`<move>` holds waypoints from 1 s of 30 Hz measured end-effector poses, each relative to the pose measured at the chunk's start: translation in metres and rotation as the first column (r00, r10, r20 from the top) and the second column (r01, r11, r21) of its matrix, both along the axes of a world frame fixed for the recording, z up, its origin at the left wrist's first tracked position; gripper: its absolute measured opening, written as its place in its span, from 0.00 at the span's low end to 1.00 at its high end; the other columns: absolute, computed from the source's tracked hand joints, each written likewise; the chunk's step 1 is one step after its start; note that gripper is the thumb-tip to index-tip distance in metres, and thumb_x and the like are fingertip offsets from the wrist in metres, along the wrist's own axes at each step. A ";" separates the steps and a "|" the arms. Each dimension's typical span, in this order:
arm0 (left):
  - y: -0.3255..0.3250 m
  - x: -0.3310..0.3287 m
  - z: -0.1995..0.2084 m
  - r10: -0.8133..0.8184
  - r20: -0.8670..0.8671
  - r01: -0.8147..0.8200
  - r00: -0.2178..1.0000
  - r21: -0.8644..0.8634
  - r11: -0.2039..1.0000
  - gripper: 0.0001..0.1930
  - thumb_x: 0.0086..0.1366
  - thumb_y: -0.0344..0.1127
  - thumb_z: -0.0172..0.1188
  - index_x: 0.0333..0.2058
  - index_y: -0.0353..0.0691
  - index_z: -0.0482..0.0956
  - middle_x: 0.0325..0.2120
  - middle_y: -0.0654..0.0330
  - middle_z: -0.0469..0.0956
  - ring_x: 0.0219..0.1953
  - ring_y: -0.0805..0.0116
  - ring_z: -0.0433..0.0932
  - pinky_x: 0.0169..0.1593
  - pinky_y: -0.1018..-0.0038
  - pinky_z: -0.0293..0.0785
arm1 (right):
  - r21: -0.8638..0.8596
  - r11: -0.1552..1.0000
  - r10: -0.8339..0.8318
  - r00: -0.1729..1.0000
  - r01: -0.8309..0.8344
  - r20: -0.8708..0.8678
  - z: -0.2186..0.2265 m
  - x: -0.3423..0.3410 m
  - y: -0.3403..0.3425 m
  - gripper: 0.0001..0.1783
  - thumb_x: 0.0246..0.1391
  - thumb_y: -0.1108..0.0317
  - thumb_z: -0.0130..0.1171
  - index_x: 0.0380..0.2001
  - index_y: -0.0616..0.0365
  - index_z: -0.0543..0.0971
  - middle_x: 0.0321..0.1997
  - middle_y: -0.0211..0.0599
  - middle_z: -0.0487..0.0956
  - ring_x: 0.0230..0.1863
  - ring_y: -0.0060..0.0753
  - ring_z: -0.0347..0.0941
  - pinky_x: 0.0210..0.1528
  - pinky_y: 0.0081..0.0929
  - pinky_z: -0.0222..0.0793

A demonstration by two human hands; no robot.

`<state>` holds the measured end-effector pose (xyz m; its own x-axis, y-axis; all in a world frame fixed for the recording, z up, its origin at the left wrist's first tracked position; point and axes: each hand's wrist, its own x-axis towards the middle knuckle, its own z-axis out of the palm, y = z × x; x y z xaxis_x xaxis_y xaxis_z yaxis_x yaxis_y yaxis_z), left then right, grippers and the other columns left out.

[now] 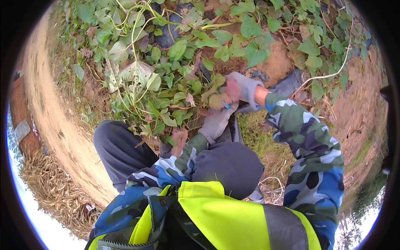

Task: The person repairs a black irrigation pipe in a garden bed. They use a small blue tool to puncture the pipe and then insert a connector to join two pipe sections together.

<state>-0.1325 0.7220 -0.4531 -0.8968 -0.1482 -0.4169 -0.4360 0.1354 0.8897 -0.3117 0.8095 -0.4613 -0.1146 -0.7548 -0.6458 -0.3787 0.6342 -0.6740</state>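
Both my hands wear grey work gloves with reddish palms. My right hand [241,88] reaches into a tangle of green vines [166,79] and is closed around a bunch of stems and leaves [216,100]. My left hand [216,121] sits just below it, fingers curled at the base of the same bunch; something small and blue shows between the two gloves. My sleeves are blue camouflage, and a yellow high-visibility vest [216,212] fills the lower middle. My knees in dark trousers [121,150] are bent under me.
Leafy vines [258,41] cover the ground ahead, over bare brown soil [275,62] and strips of black plastic sheet [287,85]. A bare dirt path [54,121] runs along the left, with dry straw [50,183] at lower left. Grass [258,133] grows by my right knee.
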 end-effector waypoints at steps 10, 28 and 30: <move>-0.006 -0.012 0.014 -0.046 -0.025 0.049 0.999 0.124 0.991 0.26 0.71 0.52 0.56 0.52 0.33 0.75 0.45 0.56 0.79 0.48 0.65 0.75 0.55 0.70 0.67 | -0.524 0.752 0.125 0.868 -0.399 -0.480 -0.027 -0.002 0.025 0.20 0.47 0.69 0.62 0.46 0.55 0.81 0.40 0.46 0.81 0.41 0.47 0.78 0.45 0.34 0.76; -0.098 -0.045 0.039 0.094 0.352 -0.273 0.931 0.504 0.820 0.24 0.76 0.45 0.49 0.60 0.32 0.68 0.52 0.54 0.75 0.54 0.63 0.77 0.56 0.65 0.76 | 0.017 0.879 -0.435 0.787 0.476 0.437 0.024 0.007 0.006 0.28 0.55 0.47 0.62 0.39 0.67 0.83 0.28 0.32 0.79 0.26 0.25 0.72 0.29 0.25 0.66; -0.093 -0.049 0.027 0.195 0.331 -0.363 0.923 0.589 0.722 0.22 0.76 0.43 0.48 0.59 0.32 0.69 0.51 0.56 0.76 0.53 0.64 0.77 0.56 0.65 0.76 | -0.069 0.867 -0.390 0.758 0.494 0.523 0.028 0.006 0.008 0.26 0.60 0.49 0.57 0.39 0.65 0.84 0.29 0.31 0.80 0.28 0.26 0.73 0.33 0.26 0.69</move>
<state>-0.1818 0.6289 -0.4258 -0.7224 -0.0047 -0.6914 -0.5623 -0.5780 0.5914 -0.3057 0.8176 -0.4330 -0.1841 -0.8103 -0.5564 0.3136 0.4880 -0.8146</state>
